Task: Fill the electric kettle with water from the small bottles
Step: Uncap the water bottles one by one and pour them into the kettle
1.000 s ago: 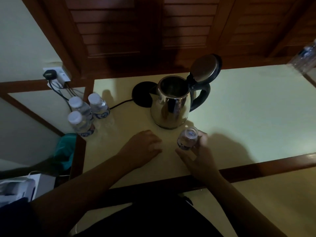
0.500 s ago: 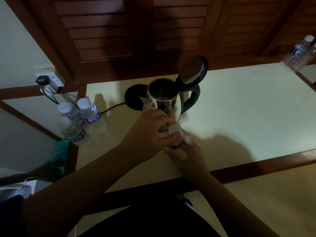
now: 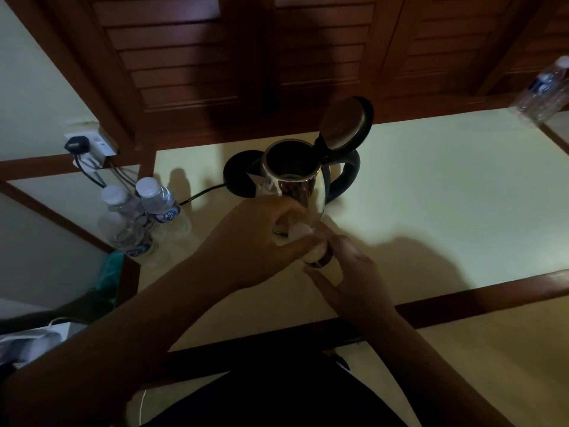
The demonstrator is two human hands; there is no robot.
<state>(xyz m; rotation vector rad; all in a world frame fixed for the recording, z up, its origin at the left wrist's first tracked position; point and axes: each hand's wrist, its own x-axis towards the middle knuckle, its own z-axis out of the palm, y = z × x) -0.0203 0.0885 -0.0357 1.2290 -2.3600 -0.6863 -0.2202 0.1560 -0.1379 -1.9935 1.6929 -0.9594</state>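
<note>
Two hands work on one small bottle (image 3: 317,252) right in front of the open kettle (image 3: 292,183).

The right hand (image 3: 354,272) grips the bottle; the left hand (image 3: 255,245) pinches its white cap (image 3: 299,232). A hard squeeze could splash water on the desk (image 3: 446,186), or bump the kettle. Count: one kettle, three capped bottles (image 3: 147,217) at the left, one more (image 3: 545,87) far right.

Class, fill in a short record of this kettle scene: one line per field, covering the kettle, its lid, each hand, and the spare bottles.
kettle: steel kettle stands on the counter, beside its black base
lid: lid hinged open
right hand: right hand holds small bottle near the kettle
left hand: left hand pinches the bottle's white cap
spare bottles: three capped bottles at counter's left edge
</note>
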